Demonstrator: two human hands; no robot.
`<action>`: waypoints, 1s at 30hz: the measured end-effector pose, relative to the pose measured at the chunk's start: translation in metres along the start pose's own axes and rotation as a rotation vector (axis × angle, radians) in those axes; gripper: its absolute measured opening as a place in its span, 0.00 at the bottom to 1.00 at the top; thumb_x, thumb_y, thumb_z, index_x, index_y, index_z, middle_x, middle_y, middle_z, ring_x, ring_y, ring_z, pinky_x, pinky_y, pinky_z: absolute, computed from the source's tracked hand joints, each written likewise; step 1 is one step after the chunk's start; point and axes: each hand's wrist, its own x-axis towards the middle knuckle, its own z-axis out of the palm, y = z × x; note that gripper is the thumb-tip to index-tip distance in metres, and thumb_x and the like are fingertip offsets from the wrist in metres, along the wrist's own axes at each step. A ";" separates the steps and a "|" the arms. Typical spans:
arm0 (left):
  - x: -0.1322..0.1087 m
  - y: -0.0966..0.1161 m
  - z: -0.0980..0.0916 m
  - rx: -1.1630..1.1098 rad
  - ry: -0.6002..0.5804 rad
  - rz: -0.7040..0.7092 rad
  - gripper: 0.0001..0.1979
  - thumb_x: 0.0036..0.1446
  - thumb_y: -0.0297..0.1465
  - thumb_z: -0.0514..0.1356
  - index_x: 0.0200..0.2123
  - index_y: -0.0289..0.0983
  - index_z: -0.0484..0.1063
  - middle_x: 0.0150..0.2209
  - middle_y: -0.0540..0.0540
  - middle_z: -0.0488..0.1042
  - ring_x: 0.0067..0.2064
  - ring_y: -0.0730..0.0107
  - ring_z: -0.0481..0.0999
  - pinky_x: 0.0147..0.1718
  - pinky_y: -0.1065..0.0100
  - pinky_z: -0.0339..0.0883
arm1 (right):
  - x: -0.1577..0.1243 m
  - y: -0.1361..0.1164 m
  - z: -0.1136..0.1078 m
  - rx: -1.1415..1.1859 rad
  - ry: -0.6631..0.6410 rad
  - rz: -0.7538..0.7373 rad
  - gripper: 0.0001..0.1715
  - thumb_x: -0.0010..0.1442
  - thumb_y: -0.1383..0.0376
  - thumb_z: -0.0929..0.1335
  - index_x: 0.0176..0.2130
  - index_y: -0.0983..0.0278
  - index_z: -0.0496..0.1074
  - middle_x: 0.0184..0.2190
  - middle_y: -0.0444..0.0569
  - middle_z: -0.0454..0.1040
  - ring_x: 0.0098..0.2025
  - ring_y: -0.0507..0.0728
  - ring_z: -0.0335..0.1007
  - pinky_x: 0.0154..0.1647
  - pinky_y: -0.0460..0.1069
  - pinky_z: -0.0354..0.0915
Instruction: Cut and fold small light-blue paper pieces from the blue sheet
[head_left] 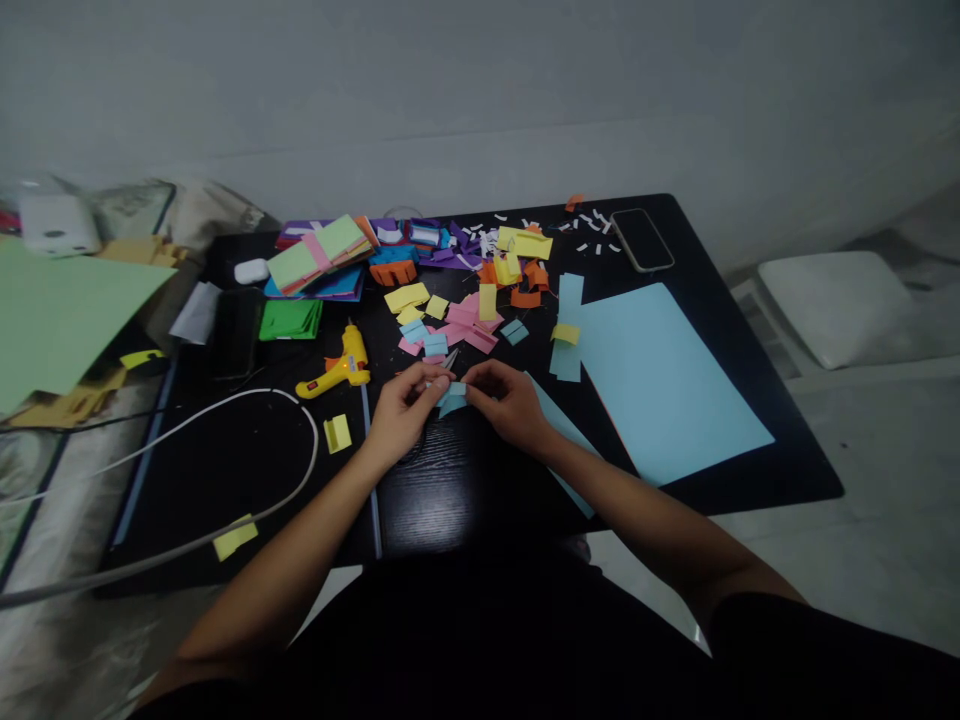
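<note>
Between my two hands is a small piece of light blue paper (pixel 453 398), pinched at its left side by my left hand (pixel 409 405) and at its right side by my right hand (pixel 506 400). Both hands are closed, thumbs against fingers. Just beyond my left fingers, scissors (pixel 451 359) show a metal tip; the rest is mostly hidden under the hand. Pink paper pieces (pixel 471 325) and small blue folded pieces (pixel 514 332) lie right behind my hands. A long blue paper strip (pixel 566 440) runs partly under my right forearm.
A yellow glue gun (pixel 341 365) lies left of my hands, near a white cable (pixel 313 440). Large blue sheets (pixel 667 380) cover the table's right side. A phone (pixel 642 240) rests at the back right. Stacked coloured paper (pixel 319 255) and green paper (pixel 291 320) sit at the back left.
</note>
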 end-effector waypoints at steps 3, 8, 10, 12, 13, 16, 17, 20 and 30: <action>0.003 -0.001 0.001 -0.145 -0.076 -0.102 0.14 0.60 0.44 0.65 0.36 0.38 0.77 0.29 0.50 0.76 0.27 0.69 0.76 0.27 0.68 0.73 | -0.001 -0.002 0.000 -0.041 0.011 -0.011 0.07 0.57 0.61 0.74 0.34 0.61 0.76 0.31 0.45 0.78 0.32 0.54 0.74 0.36 0.50 0.70; 0.003 0.003 0.003 -0.260 -0.108 -0.165 0.15 0.57 0.44 0.68 0.34 0.37 0.76 0.29 0.50 0.75 0.27 0.70 0.76 0.26 0.65 0.79 | -0.002 -0.004 0.001 -0.085 0.020 -0.045 0.05 0.57 0.61 0.74 0.34 0.61 0.77 0.31 0.45 0.79 0.33 0.54 0.75 0.37 0.50 0.71; 0.003 0.004 0.004 -0.253 -0.102 -0.156 0.15 0.55 0.42 0.69 0.34 0.36 0.76 0.30 0.50 0.74 0.28 0.70 0.76 0.26 0.65 0.80 | -0.003 -0.003 0.002 -0.078 0.027 -0.040 0.07 0.57 0.60 0.74 0.34 0.61 0.78 0.31 0.45 0.80 0.33 0.55 0.76 0.37 0.50 0.72; 0.002 0.005 0.004 -0.239 -0.105 -0.142 0.14 0.55 0.42 0.69 0.34 0.36 0.76 0.29 0.51 0.74 0.28 0.71 0.76 0.25 0.66 0.80 | -0.003 -0.002 0.002 -0.056 0.032 -0.021 0.08 0.56 0.59 0.75 0.34 0.61 0.78 0.31 0.45 0.81 0.33 0.55 0.76 0.38 0.50 0.72; 0.002 0.005 0.004 -0.235 -0.104 -0.135 0.14 0.55 0.41 0.69 0.34 0.36 0.76 0.29 0.51 0.74 0.27 0.71 0.76 0.25 0.66 0.80 | -0.003 -0.002 0.002 -0.041 0.033 -0.012 0.09 0.56 0.59 0.76 0.34 0.61 0.78 0.32 0.46 0.81 0.34 0.55 0.77 0.38 0.50 0.73; 0.002 0.005 0.003 -0.230 -0.091 -0.118 0.14 0.55 0.41 0.70 0.33 0.37 0.76 0.28 0.51 0.74 0.27 0.71 0.76 0.25 0.67 0.79 | -0.002 -0.002 0.000 0.007 0.016 0.010 0.10 0.55 0.57 0.77 0.34 0.61 0.79 0.33 0.46 0.82 0.36 0.56 0.78 0.42 0.52 0.74; 0.002 0.005 0.003 -0.229 -0.087 -0.115 0.14 0.55 0.41 0.70 0.33 0.37 0.76 0.28 0.51 0.74 0.26 0.71 0.76 0.24 0.67 0.79 | -0.001 -0.002 0.000 0.025 0.009 0.019 0.11 0.55 0.57 0.77 0.34 0.61 0.79 0.33 0.46 0.82 0.36 0.56 0.79 0.43 0.52 0.74; 0.002 0.003 0.002 -0.219 -0.082 -0.110 0.13 0.56 0.41 0.70 0.33 0.37 0.76 0.28 0.51 0.75 0.25 0.72 0.76 0.24 0.67 0.78 | -0.001 -0.003 -0.002 0.077 -0.022 0.043 0.12 0.54 0.56 0.77 0.36 0.60 0.81 0.35 0.46 0.83 0.38 0.57 0.79 0.46 0.53 0.75; 0.004 0.003 -0.002 -0.265 -0.093 -0.135 0.13 0.55 0.40 0.70 0.32 0.37 0.75 0.27 0.51 0.76 0.25 0.71 0.76 0.24 0.66 0.76 | -0.001 -0.008 -0.005 0.169 -0.081 0.072 0.13 0.53 0.58 0.79 0.38 0.60 0.82 0.36 0.46 0.83 0.40 0.57 0.80 0.50 0.54 0.74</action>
